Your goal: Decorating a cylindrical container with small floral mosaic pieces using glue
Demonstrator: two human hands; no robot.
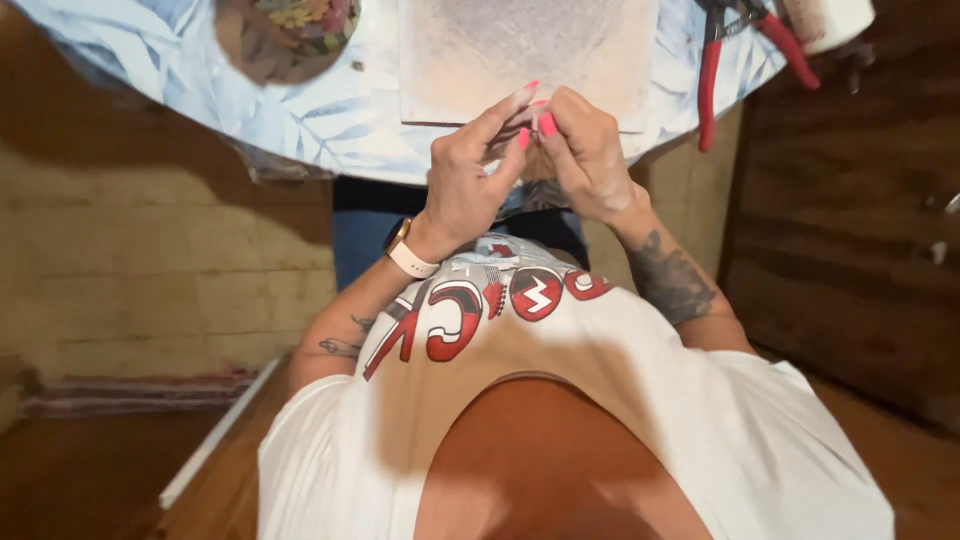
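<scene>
Between both hands, fingertips are pinching something tiny, too small to identify. Left hand [468,185] and right hand [588,160] are curling together, just below a flat pale board [470,60].

Beyond the hands, a square grey mat [520,55] fills the tabletop [330,120]; red-handled pliers [712,80] lie to its right, a floral bowl [290,30] left, bare cloth between.
</scene>
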